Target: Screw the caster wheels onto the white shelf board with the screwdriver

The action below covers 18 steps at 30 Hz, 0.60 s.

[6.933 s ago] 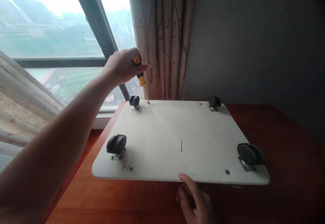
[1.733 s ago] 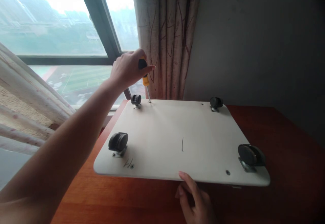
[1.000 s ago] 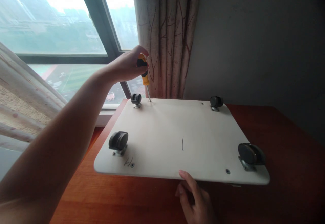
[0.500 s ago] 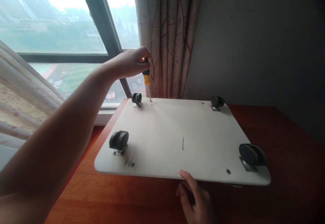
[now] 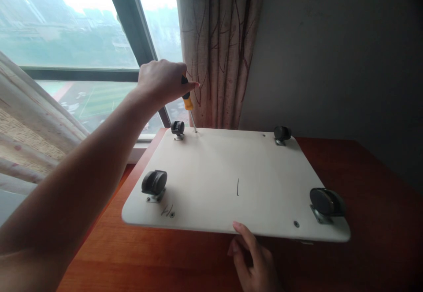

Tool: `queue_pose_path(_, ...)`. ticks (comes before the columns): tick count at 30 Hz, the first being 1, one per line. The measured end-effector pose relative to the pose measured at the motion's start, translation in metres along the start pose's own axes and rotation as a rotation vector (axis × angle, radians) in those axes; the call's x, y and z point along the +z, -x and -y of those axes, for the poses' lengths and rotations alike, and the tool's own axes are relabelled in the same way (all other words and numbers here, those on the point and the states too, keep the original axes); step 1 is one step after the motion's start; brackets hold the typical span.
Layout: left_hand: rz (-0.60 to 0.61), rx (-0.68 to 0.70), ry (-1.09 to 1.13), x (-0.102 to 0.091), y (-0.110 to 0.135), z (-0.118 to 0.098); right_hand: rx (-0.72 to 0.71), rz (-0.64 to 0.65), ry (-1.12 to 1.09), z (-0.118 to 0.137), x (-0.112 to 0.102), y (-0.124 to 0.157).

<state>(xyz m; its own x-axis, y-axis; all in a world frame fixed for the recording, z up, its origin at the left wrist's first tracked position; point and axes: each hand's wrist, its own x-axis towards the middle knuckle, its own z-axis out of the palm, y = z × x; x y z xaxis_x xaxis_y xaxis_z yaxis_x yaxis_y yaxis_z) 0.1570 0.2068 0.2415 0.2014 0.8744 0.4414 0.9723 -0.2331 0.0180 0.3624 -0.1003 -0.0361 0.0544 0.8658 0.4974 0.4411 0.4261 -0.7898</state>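
Note:
A white board (image 5: pixel 231 173) with black caster wheels at its corners lies on a reddish wooden table (image 5: pixel 380 186). My left hand (image 5: pixel 163 82) is closed round a screwdriver (image 5: pixel 188 103) with a yellow and black handle. The tool stands upright with its tip on a screw at the board's far left, beside the far-left caster (image 5: pixel 177 129). My right hand (image 5: pixel 253 261) rests at the board's near edge, thumb against the rim and fingers curled beneath it.
Other casters sit at the near left (image 5: pixel 153 184), far right (image 5: pixel 281 134) and near right (image 5: pixel 325 204). A patterned curtain (image 5: pixel 218 49) hangs behind the board, next to a window (image 5: pixel 76 40). A grey wall (image 5: pixel 330 54) stands to the right.
My left hand has turned on the screwdriver handle, its fingers shifting round it, while the tip stays on the same screw. My right hand and the board have not moved.

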Motion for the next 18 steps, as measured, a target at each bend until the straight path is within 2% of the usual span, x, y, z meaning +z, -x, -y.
queue_pose_path(2,0.031,0.045,0.056,0.0,-0.002,0.004,0.005,-0.007,0.003,-0.001,0.002,0.001)
queue_pose_path(6,0.254,0.181,0.332,-0.001,-0.007,0.012,0.004,0.0,0.001,-0.001,0.002,0.002)
queue_pose_path(7,0.262,0.175,0.336,-0.002,-0.008,0.013,0.005,0.007,-0.001,-0.001,0.002,0.002)
queue_pose_path(12,0.009,0.033,-0.035,-0.002,-0.005,0.004,0.012,0.027,-0.006,-0.001,0.0,0.002)
queue_pose_path(15,0.027,0.109,0.002,-0.001,-0.004,0.002,0.016,0.042,-0.013,-0.002,-0.001,0.003)
queue_pose_path(18,0.1,0.179,0.081,-0.001,-0.004,0.001,0.02,0.049,-0.01,-0.003,0.0,0.004)
